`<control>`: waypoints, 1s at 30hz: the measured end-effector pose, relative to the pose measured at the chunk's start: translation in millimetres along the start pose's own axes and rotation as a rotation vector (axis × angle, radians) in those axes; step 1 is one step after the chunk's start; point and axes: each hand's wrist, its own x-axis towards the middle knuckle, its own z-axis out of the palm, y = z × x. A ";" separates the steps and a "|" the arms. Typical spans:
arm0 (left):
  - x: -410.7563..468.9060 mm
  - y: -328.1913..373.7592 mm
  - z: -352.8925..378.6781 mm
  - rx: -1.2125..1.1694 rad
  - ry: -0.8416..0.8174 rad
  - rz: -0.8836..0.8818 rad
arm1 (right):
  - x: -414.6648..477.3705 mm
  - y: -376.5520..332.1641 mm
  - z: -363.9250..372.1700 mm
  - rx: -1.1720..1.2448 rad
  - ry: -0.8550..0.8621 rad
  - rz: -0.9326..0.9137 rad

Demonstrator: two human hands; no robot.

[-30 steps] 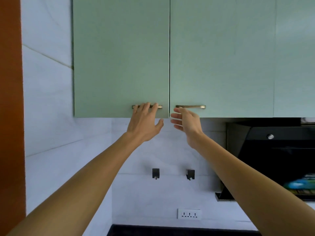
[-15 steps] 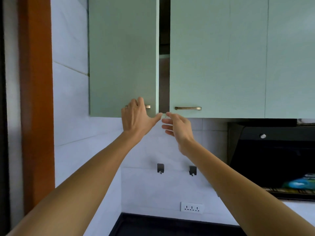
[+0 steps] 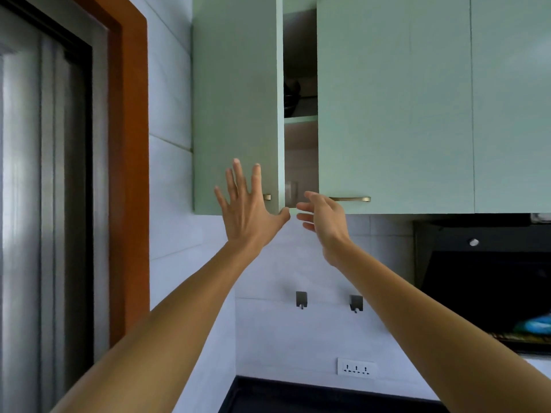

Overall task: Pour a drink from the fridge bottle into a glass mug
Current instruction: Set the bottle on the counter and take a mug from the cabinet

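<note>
1. Since the earlier frame the left cabinet door [image 3: 235,99] has swung wider open, broadening the gap.
2. Head view: left hand [image 3: 247,213] fingers spread straight over that door's lower edge, thumb touching its corner.
3. The right hand [image 3: 323,217] holds nothing, fingers loosely extended below the gap.
4. The glass mug [image 3: 291,190], blurred, stands on the bottom shelf inside the gap.

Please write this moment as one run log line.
left door: ajar | left hand: open, thumb at door edge | right hand: open, at gap | inside: blurred glass item, possibly mug
</note>
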 end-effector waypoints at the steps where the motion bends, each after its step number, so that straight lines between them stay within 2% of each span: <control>1: -1.5 -5.1 -5.8 0.007 0.004 0.007 | -2.7 -3.0 5.1 0.008 0.006 0.002; 8: -8.9 -46.3 -51.2 0.015 0.022 0.045 | -25.8 -19.1 52.8 0.013 0.021 0.012; 19: -22.3 -108.7 -109.6 0.123 0.071 0.056 | -67.5 -38.5 120.4 0.130 -0.048 0.043; 30: -33.5 -151.2 -143.7 0.203 0.112 0.025 | -88.6 -39.1 146.6 0.149 -0.092 0.070</control>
